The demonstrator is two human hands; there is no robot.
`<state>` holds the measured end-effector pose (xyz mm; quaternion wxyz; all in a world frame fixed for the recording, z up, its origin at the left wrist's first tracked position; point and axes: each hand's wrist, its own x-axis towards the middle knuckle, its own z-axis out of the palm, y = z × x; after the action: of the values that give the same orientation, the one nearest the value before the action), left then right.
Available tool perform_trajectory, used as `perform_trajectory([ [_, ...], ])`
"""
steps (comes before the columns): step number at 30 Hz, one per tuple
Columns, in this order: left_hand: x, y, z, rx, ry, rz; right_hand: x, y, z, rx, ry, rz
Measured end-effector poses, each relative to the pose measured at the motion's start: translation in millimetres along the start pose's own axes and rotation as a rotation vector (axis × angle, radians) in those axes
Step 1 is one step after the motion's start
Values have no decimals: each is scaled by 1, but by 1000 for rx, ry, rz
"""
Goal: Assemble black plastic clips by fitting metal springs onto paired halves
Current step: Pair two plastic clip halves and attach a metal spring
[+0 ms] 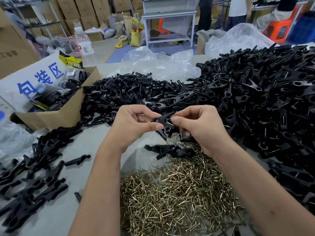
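Above the table's middle, my left hand (pixel 134 123) pinches one end of a black plastic clip (pixel 162 119) between thumb and fingers. My right hand (pixel 197 125) pinches the clip's other end, where a thin metal spring (pixel 168 123) shows at my fingertips. Just below, a few black clip halves (pixel 170 149) lie on the grey table. A heap of brass-coloured springs (pixel 179 193) spreads in front of me between my forearms. Loose black halves are piled at the back centre (pixel 129 94) and at the left (pixel 34 181).
A large mound of black clips (pixel 265 99) fills the right side. An open cardboard box (pixel 56 114) with a white sign and dark parts stands at the left. Clear plastic bags (pixel 158 63) and a water bottle (pixel 85 46) sit behind; people stand far back.
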<state>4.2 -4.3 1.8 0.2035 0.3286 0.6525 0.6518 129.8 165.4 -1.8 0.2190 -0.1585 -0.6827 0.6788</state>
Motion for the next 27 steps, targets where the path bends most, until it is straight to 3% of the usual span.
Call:
perform_trajectory([
  [3,-1,0,5,39,-24,37,1,2,0,-43,19,0],
  [5,-2,2,6,0,-22,58,0,0,-1,75,-2,54],
  [9,-3,5,8,-105,-25,79,-1,-2,-2,443,-205,241],
  [13,-3,6,12,-225,-101,105,-5,-2,1,587,-447,327],
  [18,-1,5,11,-258,-69,103,-4,-5,-4,625,-574,380],
  [21,0,3,12,-257,-83,142,-6,-7,-3,851,-684,456],
  [24,-1,3,12,-287,-132,178,-6,-11,-1,1100,-696,606],
  [27,-2,4,14,-249,-109,183,-6,-16,-1,1188,-674,689],
])
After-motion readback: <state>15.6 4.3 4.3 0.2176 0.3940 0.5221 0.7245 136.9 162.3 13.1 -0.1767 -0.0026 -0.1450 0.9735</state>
